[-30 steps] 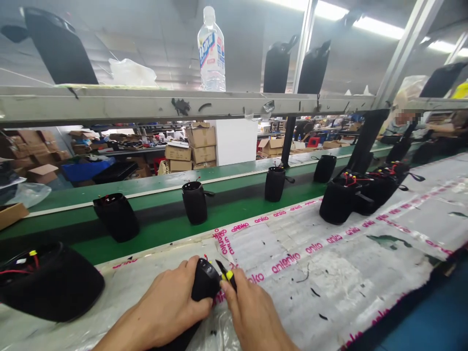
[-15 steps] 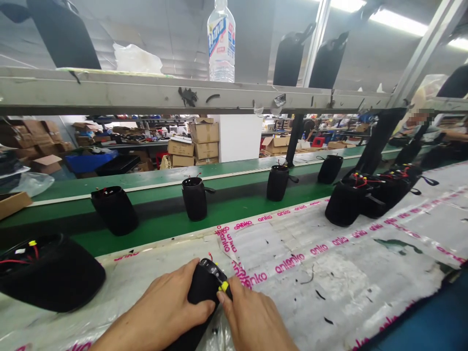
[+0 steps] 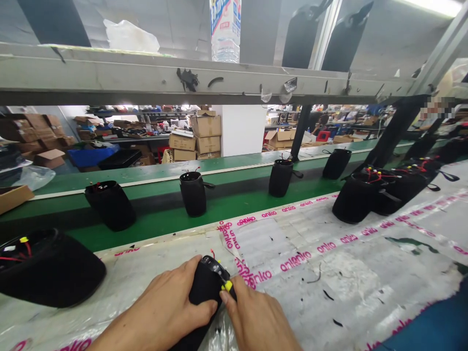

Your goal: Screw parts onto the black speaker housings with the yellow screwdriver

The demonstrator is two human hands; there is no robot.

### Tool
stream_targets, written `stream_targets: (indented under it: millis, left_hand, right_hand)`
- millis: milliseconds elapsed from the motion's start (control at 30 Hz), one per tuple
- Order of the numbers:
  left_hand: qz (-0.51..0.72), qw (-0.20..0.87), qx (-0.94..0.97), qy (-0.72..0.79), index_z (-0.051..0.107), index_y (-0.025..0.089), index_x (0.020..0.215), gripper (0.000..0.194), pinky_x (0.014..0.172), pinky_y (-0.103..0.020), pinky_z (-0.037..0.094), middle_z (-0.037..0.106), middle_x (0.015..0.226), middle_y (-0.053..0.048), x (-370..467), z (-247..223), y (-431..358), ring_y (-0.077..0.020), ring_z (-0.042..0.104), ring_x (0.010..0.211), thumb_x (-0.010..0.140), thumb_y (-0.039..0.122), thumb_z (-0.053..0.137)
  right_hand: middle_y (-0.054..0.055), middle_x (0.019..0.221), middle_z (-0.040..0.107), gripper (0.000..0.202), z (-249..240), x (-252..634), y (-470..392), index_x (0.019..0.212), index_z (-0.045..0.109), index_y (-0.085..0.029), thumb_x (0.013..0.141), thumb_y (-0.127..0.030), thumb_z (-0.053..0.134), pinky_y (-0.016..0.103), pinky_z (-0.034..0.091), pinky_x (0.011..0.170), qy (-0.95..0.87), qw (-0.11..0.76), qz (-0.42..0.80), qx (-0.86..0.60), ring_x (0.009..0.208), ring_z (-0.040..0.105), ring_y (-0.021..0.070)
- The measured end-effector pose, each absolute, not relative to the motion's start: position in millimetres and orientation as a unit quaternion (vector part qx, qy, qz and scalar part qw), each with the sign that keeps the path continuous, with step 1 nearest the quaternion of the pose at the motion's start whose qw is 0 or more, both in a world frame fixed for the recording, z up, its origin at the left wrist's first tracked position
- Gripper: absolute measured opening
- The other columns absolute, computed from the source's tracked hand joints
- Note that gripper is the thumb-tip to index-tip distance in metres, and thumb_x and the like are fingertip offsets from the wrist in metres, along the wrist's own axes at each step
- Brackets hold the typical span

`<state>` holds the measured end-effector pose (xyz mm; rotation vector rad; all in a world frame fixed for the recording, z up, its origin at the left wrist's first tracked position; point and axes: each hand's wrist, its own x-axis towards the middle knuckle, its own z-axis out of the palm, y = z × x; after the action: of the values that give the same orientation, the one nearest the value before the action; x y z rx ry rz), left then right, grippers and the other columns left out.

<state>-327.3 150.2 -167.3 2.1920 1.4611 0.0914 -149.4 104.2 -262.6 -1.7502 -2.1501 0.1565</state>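
A black fabric-covered cylinder (image 3: 205,287) lies tilted on the plastic-covered bench, its open end facing up and away. My left hand (image 3: 171,302) is wrapped round its side, thumb across the front. In my right hand (image 3: 256,312) is a small yellow-and-black tool (image 3: 228,286), pinched at the rim of the cylinder's open end. The tool's thin metal tip touches the rim area; its exact contact is too small to tell. A short red wire sticks up from the opening.
Another black cylinder (image 3: 54,268) with wires lies at the left. Several stand on the green conveyor (image 3: 234,202), and more are grouped at the right (image 3: 353,197). A shelf (image 3: 139,78) with a bottle (image 3: 225,34) crosses above.
The view has shifted slightly, so the shelf sits higher and the right-hand cylinders lie further right. Both hands keep their grips on the cylinder and the tool.
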Motion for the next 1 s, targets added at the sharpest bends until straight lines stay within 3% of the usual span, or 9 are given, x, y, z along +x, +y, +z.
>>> stream_targets:
  millis: [233,400,633,1000]
  left_hand:
    - [0.022,0.265,0.800,0.538,0.056,0.025,0.126,0.046,0.092,-0.045,0.048,0.066,0.133,-0.009,-323.0,-163.1,149.1,-0.0319,0.065,0.112,0.083,0.037,0.058]
    - [0.027,0.286,0.796,0.534,0.054,0.025,0.128,0.047,0.092,-0.044,0.048,0.069,0.125,-0.009,-321.0,-163.0,152.6,-0.0302,0.065,0.108,0.083,0.037,0.057]
    - [0.036,0.270,0.801,0.533,0.059,0.023,0.117,0.037,0.088,-0.041,0.048,0.072,0.116,-0.009,-321.8,-163.7,149.3,-0.0302,0.067,0.104,0.083,0.036,0.055]
    - [0.000,0.168,0.841,0.515,0.046,0.013,0.138,0.060,0.087,-0.050,0.050,0.070,0.121,-0.018,-312.1,-169.2,142.0,-0.0400,0.067,0.106,0.082,0.035,0.051]
  right_hand:
    - [0.005,0.077,0.076,0.015,-233.0,-148.7,104.6,0.100,0.060,-0.021,0.101,-0.024,0.045,0.032,0.028,0.045,-0.755,0.093,0.099,-0.641,0.065,0.075,0.0276]
    - [0.008,0.084,0.077,0.017,-207.2,-152.3,108.1,0.103,0.062,-0.019,0.103,-0.023,0.045,0.031,0.038,0.051,-0.729,0.028,0.171,-0.662,0.078,0.076,0.0307]
    - [0.013,0.088,0.077,0.023,-199.4,-161.5,105.7,0.114,0.063,-0.014,0.102,-0.017,0.045,0.036,0.052,0.061,-0.721,0.047,0.160,-0.673,0.083,0.076,0.0332]
    - [0.013,0.086,0.077,0.020,-217.7,-157.0,91.1,0.110,0.066,-0.014,0.098,-0.018,0.051,0.037,0.053,0.060,-0.718,0.088,0.143,-0.676,0.079,0.076,0.0343]
